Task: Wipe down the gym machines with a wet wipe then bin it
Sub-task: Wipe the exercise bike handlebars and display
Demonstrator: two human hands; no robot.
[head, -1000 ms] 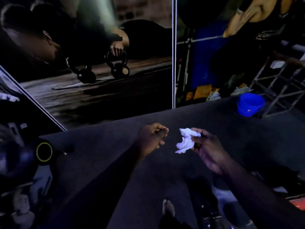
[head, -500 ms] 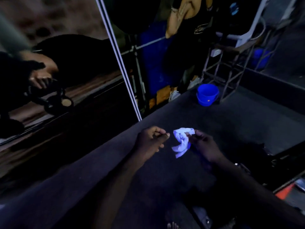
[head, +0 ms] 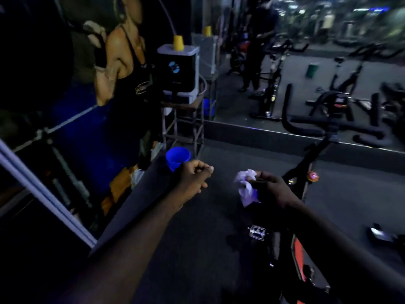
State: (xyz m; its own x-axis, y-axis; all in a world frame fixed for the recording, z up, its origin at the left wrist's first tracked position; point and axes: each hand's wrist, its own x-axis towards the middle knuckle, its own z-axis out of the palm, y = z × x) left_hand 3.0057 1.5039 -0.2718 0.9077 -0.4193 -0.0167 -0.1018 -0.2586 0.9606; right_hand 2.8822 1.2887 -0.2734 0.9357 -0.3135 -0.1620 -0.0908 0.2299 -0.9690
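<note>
Fingers of right hand pinch crumpled white wet wipe; left hand curled, empty.
Best release it directly above round blue plastic bucket, ten o'clock.

Dim gym with dark floor, athlete mural at left, mirror ahead.

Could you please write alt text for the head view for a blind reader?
The right hand pinches a crumpled white wipe over a dark gym floor, while the left hand is curled and empty. A blue bucket stands beyond it; an exercise bike is at right.
</note>
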